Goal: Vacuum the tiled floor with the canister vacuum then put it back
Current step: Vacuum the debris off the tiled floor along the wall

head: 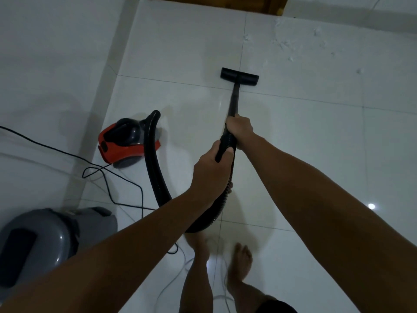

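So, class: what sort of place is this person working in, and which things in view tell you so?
Probably a room in a home. Glossy white floor tiles run up to a wooden door frame, a small red canister vacuum sits by the wall, and the person's bare feet suggest indoors.

One red and black canister vacuum stands on the tiled floor, with one black hose, one wand and one floor head. Two hands grip it: the left hand and the right hand. Two bare feet show nearer than the vacuum. One black cord trails left of it. One grey bin sits nearer, left. Several white scraps lie beyond the floor head.
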